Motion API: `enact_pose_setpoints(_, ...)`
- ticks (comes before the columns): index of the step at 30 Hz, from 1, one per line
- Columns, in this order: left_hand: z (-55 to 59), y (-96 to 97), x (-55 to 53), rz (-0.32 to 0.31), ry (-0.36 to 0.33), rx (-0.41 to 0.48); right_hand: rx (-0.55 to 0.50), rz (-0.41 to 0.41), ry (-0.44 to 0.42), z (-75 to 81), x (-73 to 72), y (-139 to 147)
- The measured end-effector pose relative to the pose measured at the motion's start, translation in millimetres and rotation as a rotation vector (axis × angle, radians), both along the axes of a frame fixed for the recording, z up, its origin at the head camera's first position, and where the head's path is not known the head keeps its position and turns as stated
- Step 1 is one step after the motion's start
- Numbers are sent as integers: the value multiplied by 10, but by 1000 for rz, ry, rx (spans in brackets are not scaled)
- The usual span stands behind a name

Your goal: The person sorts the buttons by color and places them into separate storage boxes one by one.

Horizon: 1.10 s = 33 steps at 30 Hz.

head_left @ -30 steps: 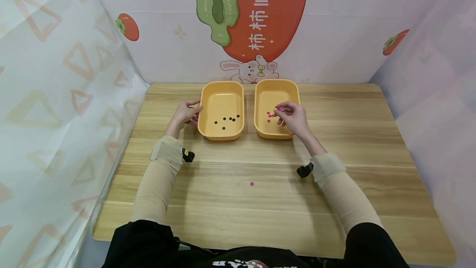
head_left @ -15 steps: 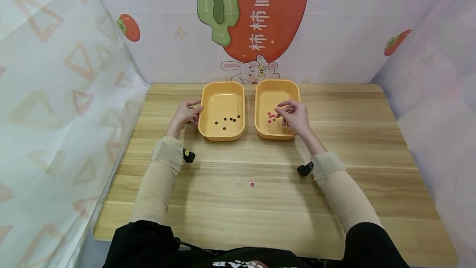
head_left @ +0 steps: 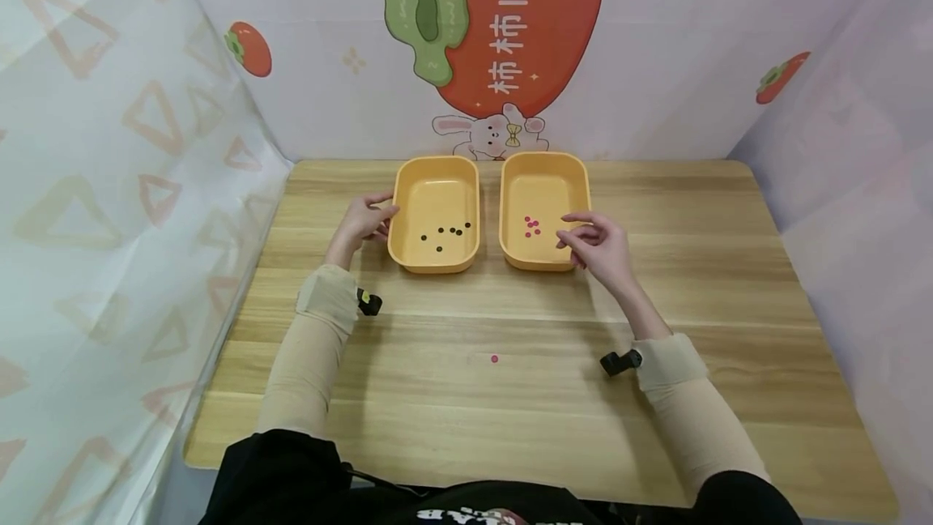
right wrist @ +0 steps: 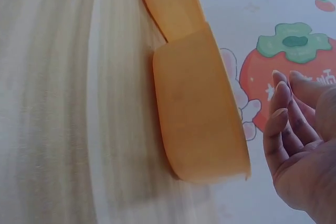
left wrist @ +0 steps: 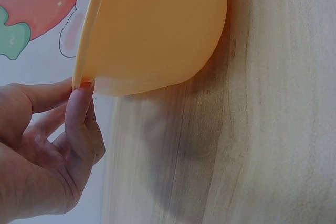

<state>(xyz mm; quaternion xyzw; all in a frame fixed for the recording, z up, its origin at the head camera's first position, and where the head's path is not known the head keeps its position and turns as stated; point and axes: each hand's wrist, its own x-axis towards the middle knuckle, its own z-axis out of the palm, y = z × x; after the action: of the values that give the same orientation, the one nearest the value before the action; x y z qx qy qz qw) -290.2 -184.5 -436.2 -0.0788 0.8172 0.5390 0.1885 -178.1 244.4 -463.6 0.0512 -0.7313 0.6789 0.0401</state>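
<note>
My left hand pinches the left rim of the left yellow tray; the left wrist view shows thumb and fingers meeting on that rim. Several small black round pieces lie in this tray. Beside it stands a second yellow tray, with several small pink round pieces on its floor. Over its right rim hovers my right hand, fingers loosely bent and nothing seen between them. In the right wrist view the right hand is apart from the tray wall.
One pink round piece lies alone on the wooden table, nearer the person. A printed curtain hangs behind the trays, at the table's back edge. Cloth also hangs at both sides.
A pink piece seen at my right fingertips one second ago is now among those in the right tray. My right hand has drawn back rightward. The left hand stays on its rim.
</note>
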Motion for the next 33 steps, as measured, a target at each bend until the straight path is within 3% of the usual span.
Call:
enact_pose_setpoints(9, 20, -13, 5, 1, -4, -1, 36, 62, 38, -42, 379, -5)
enact_pose_setpoints(18, 22, 9, 1, 9, 2, 1, 68, 198, -25, -193, 655, -230)
enact_pose_setpoints(21, 26, 15, 1, 11, 6, -3, 125, 270, -22, -262, 718, -317)
enact_pose_setpoints(28, 28, 17, -6, 16, 12, -23, 343, 544, -32, -434, 861, -550)
enact_pose_setpoints(33, 9, 18, 1, 15, 11, -14, 427, 628, -30, -496, 897, -681)
